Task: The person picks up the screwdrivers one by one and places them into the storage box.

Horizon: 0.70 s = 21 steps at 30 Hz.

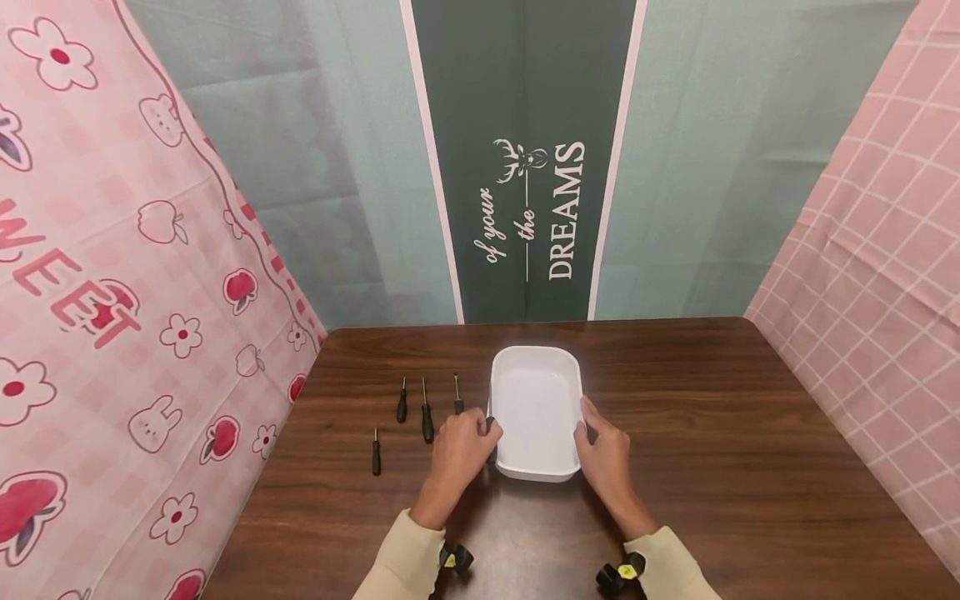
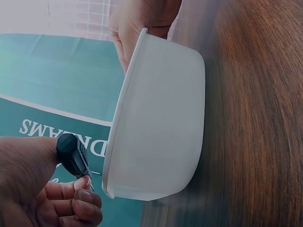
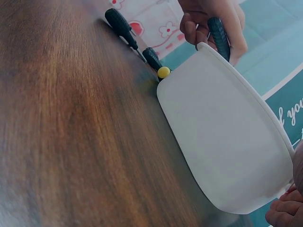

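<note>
Left hand (image 1: 461,442): fingers clamped on a black ridged-handled screwdriver (image 3: 218,39), held just beside the container's left rim. Right hand (image 1: 609,454): at the right rim, touching it; can't tell if fingers close on it or on something else. White rectangular round-cornered container (image 1: 536,408): on the dark brown wood-grain desk (image 1: 697,442), mid-width, its far end near the desk's far edge. Three slim black-handled screwdrivers (image 1: 427,421) lie toward the desk's left edge; another dark-handled screwdriver (image 1: 458,405) sits just beyond the left hand, partly hidden.
</note>
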Each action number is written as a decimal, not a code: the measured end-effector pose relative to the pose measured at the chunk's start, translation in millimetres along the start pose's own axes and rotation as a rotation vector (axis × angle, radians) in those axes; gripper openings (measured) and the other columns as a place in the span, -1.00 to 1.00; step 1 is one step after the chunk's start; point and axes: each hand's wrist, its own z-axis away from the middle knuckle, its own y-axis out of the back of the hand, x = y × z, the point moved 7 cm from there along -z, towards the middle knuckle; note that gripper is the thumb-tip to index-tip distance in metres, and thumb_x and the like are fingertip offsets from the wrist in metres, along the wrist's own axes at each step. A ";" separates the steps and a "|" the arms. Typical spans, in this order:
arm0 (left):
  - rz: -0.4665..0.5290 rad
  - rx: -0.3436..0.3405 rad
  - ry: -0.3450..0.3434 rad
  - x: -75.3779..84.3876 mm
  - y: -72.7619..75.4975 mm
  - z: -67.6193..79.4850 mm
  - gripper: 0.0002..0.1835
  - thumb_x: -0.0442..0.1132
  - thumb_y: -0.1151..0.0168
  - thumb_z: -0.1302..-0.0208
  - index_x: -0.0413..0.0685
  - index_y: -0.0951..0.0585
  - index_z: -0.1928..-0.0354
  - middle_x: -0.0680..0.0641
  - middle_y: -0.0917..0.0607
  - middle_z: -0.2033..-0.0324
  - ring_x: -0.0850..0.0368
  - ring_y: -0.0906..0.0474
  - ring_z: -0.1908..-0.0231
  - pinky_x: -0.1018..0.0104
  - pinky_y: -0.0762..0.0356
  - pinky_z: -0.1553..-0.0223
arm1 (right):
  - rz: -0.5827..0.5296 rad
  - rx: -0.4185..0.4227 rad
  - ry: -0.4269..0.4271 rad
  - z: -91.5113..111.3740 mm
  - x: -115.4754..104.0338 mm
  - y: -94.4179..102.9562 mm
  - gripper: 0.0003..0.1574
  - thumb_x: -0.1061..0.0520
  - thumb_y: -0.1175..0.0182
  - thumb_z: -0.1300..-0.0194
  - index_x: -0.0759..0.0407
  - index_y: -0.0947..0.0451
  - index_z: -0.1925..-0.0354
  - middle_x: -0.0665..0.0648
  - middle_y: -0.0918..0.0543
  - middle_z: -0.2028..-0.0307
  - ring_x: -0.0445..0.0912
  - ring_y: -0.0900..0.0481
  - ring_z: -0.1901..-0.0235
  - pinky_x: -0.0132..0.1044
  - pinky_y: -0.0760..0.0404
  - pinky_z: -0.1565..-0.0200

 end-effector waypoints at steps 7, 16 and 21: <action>-0.013 -0.010 0.004 3.0 -2.5 -1.6 -0.66 -0.11 -0.25 -0.20 0.08 -0.37 0.65 0.14 -0.31 0.74 0.19 -0.28 0.65 0.30 -0.22 0.62 | 0.008 0.001 0.003 0.0 0.2 0.0 -0.50 0.38 -0.22 -0.29 0.41 -0.53 -0.21 0.35 -0.59 -0.17 0.13 -0.55 -0.20 0.00 -0.44 -0.18; -0.014 -0.022 0.004 6.9 -5.4 -2.9 -0.67 -0.11 -0.27 -0.21 0.06 -0.40 0.63 0.12 -0.37 0.73 0.18 -0.31 0.64 0.29 -0.27 0.62 | 0.007 -0.011 0.000 0.2 0.3 -0.5 -0.49 0.38 -0.23 -0.30 0.41 -0.52 -0.22 0.34 -0.58 -0.18 0.14 -0.54 -0.21 0.01 -0.44 -0.18; -0.014 -0.017 -0.003 10.2 -4.9 -4.1 -0.68 -0.10 -0.26 -0.20 0.07 -0.41 0.64 0.13 -0.39 0.73 0.18 -0.32 0.64 0.28 -0.28 0.62 | 0.011 -0.014 -0.007 0.2 1.0 -0.6 -0.49 0.38 -0.22 -0.31 0.40 -0.52 -0.23 0.34 -0.58 -0.18 0.14 -0.54 -0.21 0.01 -0.44 -0.19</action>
